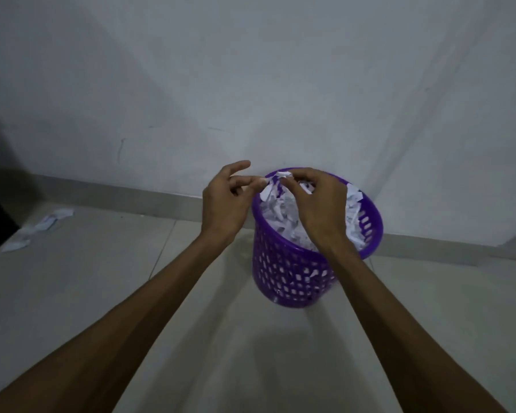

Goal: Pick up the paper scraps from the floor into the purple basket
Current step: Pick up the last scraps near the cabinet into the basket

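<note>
Fingers (258,181) of left hand (225,201) and right hand (316,201): pinched together on one paper scrap (270,186), above the purple basket (289,272) rim. Basket: filled nearly to the rim with white scraps. Progress, judged: mostly done. Outstanding: loose scraps (36,229) on the floor (102,293), well left of basket.

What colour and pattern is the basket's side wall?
Purple basket, with a grid of small cut-out holes; seen in the head view.
</note>
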